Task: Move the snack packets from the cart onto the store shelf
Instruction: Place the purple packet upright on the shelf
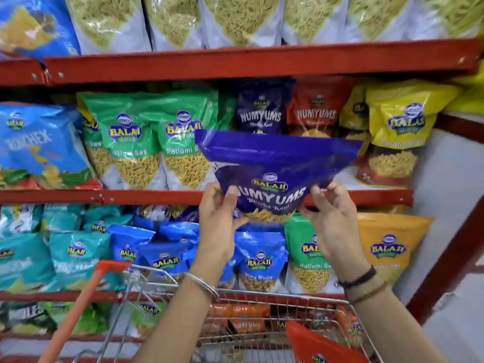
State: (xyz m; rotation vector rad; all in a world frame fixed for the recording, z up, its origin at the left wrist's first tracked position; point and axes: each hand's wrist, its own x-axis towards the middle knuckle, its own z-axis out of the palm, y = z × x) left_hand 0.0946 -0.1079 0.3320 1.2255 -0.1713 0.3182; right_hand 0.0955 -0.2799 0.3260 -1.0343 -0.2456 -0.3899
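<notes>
We see the fingers (pixel 231 195) of the left hand (pixel 217 221) clamped on the lower left edge of a purple Numyums packet (pixel 275 166), thumb on its printed face, while the right hand (pixel 332 221) pinches the lower right edge between thumb and fingertips, the other fingers curled loosely. The packet hangs upright between both hands, raised in front of the middle shelf (pixel 157 196), its top reaching up before a matching purple packet (pixel 262 108) and a red Numyums packet (pixel 317 108) that stand far back on that shelf. Left of these stand green Ratlami Sev packets (pixel 157 142) and a blue packet (pixel 39 145); to the right stands a yellow packet (pixel 400 132). Below the held packet, the lower shelf carries blue packets (pixel 259 260), a green one (pixel 311 260) and an orange-yellow one (pixel 387 252). A metal bangle (pixel 204 284) circles the left wrist, and dark threads (pixel 361 281) circle the right. Nearest us, the wire cart (pixel 235 299) with its orange handle (pixel 78 310) sits under the forearms, and in it lie orange packets (pixel 241 318) and a red packet (pixel 319 347) at the near right
</notes>
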